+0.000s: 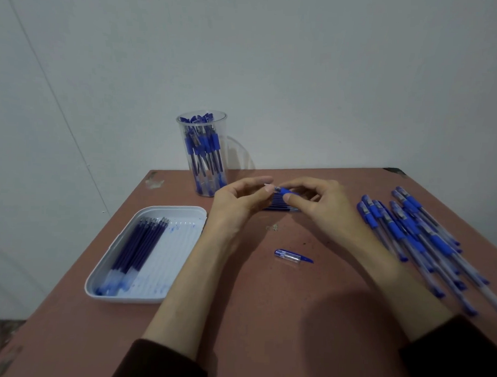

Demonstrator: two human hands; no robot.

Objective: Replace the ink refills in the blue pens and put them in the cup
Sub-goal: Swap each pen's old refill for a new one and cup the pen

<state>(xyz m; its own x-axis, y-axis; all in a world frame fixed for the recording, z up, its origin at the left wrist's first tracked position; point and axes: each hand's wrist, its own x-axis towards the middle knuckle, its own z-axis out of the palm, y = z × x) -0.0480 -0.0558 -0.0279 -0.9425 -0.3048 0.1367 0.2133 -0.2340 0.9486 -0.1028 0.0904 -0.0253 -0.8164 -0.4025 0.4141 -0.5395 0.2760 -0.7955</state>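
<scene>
Above a reddish-brown table (266,301), near a clear plastic cup (203,155) of pens, the left hand (235,202) and right hand (325,208) each pinch one slim blue-gripped plastic pen (282,191). Light, stiff and slick, it likely handles best by its rubber grip.

I see my table (265,316) bearing a cup (186,169) at eleven o'clock, a tray (142,299) at nine, pens (420,239) at three, and a cap (291,255) at the centre.
</scene>
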